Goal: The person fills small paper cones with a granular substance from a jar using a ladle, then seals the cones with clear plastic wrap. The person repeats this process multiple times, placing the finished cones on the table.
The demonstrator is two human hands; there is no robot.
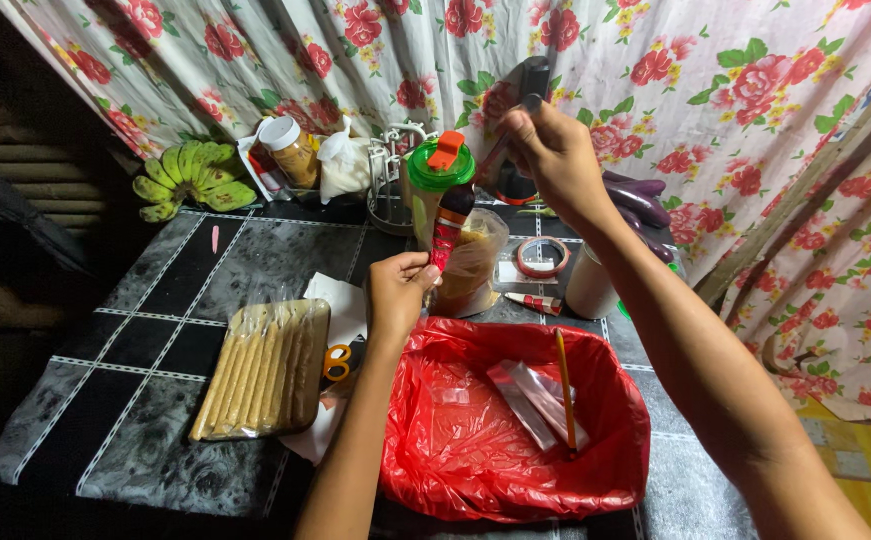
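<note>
My left hand point(398, 290) pinches the lower end of a narrow red and black packet point(450, 222), held upright over the table. My right hand point(547, 152) is raised higher, in front of the floral curtain, closed around a dark handled tool point(532, 76) whose far end I cannot make out. Just below both hands sits a basin lined with a red plastic bag point(435, 450). Inside it lie clear plastic sleeves point(530, 395) and a thin yellow stick point(564, 385).
A clear pack of pale stick snacks point(263, 368) lies at left, with orange-handled scissors point(336, 362) beside it. Behind are a green-lidded bottle point(441, 165), tape roll point(542, 257), white cup point(591, 285), bananas point(190, 175), a jar point(290, 152) and purple eggplants point(638, 198).
</note>
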